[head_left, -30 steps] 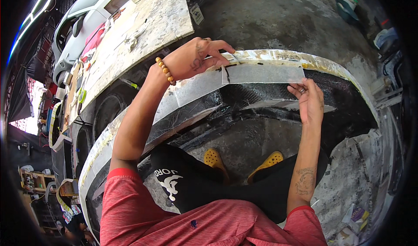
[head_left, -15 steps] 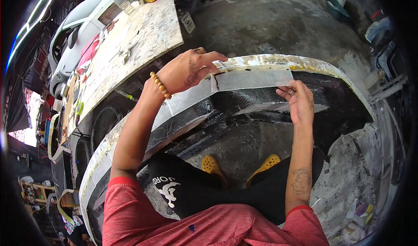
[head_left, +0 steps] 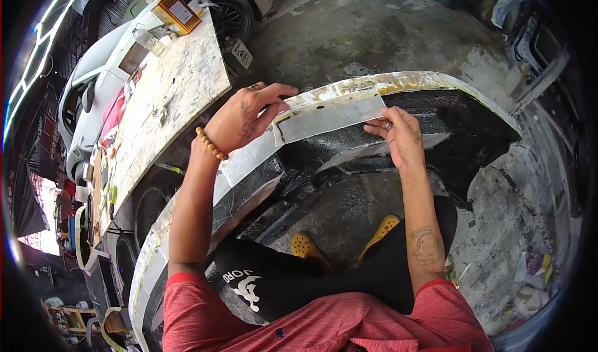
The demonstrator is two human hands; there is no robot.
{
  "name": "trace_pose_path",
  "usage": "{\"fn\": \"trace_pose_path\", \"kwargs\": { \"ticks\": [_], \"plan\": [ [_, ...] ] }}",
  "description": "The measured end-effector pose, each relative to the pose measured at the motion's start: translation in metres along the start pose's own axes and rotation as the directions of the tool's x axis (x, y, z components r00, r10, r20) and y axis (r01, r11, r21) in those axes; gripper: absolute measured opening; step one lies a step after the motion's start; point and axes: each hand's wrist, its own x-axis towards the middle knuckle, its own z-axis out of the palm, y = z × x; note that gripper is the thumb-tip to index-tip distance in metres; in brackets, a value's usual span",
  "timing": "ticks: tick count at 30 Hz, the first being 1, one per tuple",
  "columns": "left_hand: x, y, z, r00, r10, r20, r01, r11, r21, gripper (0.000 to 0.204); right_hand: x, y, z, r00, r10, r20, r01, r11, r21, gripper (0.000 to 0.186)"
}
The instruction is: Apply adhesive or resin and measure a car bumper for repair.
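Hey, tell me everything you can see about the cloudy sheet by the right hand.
The sheet is a thin, translucent whitish strip, longer than wide, that looks like plastic. It runs lengthwise along the pale rim of a curved black panel. A dark streak shows near its left end. The right hand pinches its near right corner; the left hand is by its left end, contact unclear.

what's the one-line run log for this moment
left hand at curved panel edge | right hand pinching corner of translucent sheet | sheet lying along panel's pale rim
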Motion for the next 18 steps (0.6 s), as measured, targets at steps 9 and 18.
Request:
{"fn": "trace_pose_path", "kwargs": {
  "ticks": [9,18],
  "plan": [
    [0.021,-0.006,0.028,0.987,0.162,-0.002,-0.161,0.977,-0.140,0.022,-0.001,0.003,0.003,1.000,0.010,0.010,-0.010,1.000,-0.026,0.018],
    [0.021,-0.005,0.030,0.988,0.147,0.038,-0.139,0.976,-0.166,0.022,-0.002,0.000,0.010,1.000,0.008,0.001,-0.008,0.999,-0.038,0.020]
  ]
}}
